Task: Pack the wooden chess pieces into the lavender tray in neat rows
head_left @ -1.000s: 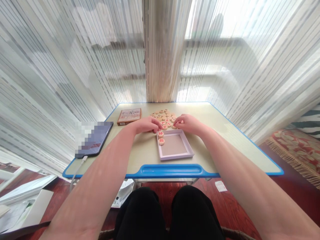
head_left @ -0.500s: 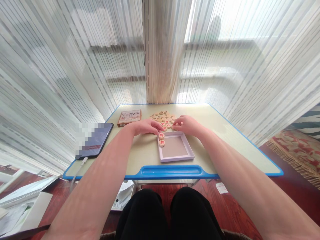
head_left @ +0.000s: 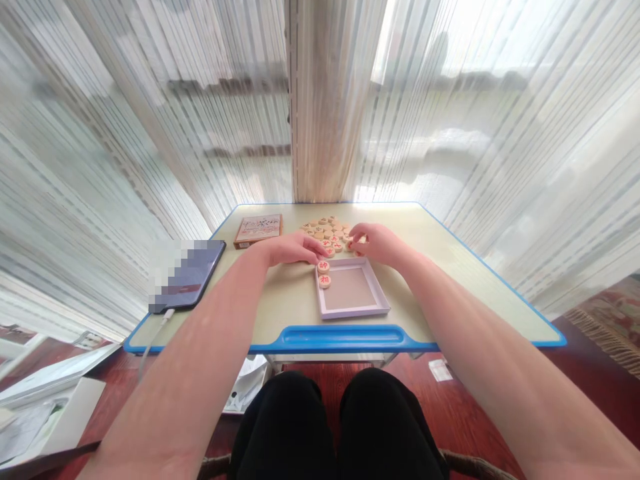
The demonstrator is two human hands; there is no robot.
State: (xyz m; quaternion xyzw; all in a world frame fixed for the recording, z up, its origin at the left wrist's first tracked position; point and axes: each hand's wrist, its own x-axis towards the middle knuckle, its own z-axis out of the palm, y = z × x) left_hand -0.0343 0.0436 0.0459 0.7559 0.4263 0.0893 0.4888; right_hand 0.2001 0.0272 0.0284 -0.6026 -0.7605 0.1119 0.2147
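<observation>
A shallow white box tray (head_left: 354, 311) stands on the table in front of me. In its far left corner lie a Chinese chess piece marked 帥 (head_left: 323, 267) and one marked 相 (head_left: 325, 281). My left hand (head_left: 300, 248) rests at that corner, fingers loosely stretched, tips beside a loose red-marked piece (head_left: 329, 253). Beyond the tray's right side, my right hand (head_left: 375, 243) has its fingers curled down on a chess piece (head_left: 349, 245) at the edge of the pile; the fingers partly hide it. Several wooden pieces (head_left: 327, 234) lie scattered beyond the tray.
At the back left lies a printed box lid (head_left: 259, 228). A phone (head_left: 200, 277) with a white charging cable (head_left: 163, 328) is at the left edge. The table (head_left: 465, 287) has a blue rim and a front trough (head_left: 345, 335). Sheer curtains (head_left: 320, 100) hang behind it.
My right hand has shifted slightly right and its fingers have drawn closer round a piece at the pile's edge. My left hand stays by the tray corner. The view has tilted a little.
</observation>
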